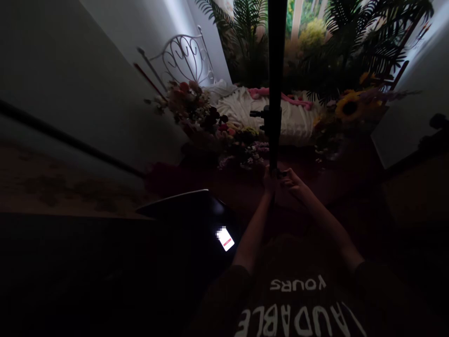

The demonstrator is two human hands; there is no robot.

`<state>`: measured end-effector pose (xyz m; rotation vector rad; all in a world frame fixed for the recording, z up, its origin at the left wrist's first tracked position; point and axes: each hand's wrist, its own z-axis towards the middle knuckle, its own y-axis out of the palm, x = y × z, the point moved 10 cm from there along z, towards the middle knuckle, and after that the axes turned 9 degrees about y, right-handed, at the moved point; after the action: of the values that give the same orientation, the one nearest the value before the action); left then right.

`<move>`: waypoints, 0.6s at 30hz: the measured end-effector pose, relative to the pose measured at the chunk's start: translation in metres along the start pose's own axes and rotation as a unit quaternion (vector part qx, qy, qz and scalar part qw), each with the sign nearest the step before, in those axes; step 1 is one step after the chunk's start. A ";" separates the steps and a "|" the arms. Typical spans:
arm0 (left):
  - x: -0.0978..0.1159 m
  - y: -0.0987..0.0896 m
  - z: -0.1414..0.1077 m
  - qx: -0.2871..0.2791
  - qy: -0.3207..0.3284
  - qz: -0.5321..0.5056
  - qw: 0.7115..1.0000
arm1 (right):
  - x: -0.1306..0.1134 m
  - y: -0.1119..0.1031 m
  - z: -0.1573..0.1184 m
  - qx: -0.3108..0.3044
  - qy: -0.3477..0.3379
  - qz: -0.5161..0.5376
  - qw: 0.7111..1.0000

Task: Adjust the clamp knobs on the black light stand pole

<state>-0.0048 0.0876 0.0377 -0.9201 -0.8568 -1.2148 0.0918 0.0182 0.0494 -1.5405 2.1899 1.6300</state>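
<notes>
A tall dark stand pole (277,61) rises upright in front of me, with a black clamp fitting (271,120) and a side knob partway up. Low on the pole, my left hand (269,180) is closed around it. My right hand (292,181) is beside it on the right, fingers closed on a small dark knob (281,173) that sticks out from the pole. Dim light hides the knob's details and the pole's foot.
A bed with a white draped cover (298,122) and a metal headboard (184,58) stands ahead, ringed by flowers (196,105) and a sunflower (350,107). Palm leaves (351,32) hang behind. A lit phone (225,238) lies on a dark surface at left.
</notes>
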 end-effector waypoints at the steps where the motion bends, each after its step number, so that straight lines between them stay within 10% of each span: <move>1: 0.000 0.000 0.000 -0.001 0.002 0.003 1.000 | -0.003 0.001 0.000 0.010 -0.013 -0.013 1.000; 7: -0.002 0.000 -0.004 0.000 -0.004 -0.003 1.000 | -0.046 0.004 -0.008 0.113 -0.151 -0.202 0.961; 13: -0.003 0.001 -0.003 -0.013 -0.014 -0.013 1.000 | -0.094 0.044 -0.043 0.167 -0.325 -0.496 0.788; 18: 0.000 0.003 -0.004 -0.010 -0.008 -0.014 1.000 | -0.133 0.140 -0.088 0.181 -0.510 -0.544 0.642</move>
<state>-0.0020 0.0845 0.0361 -0.9381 -0.8754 -1.2438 0.1081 0.0417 0.2598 -0.9463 0.6017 1.0042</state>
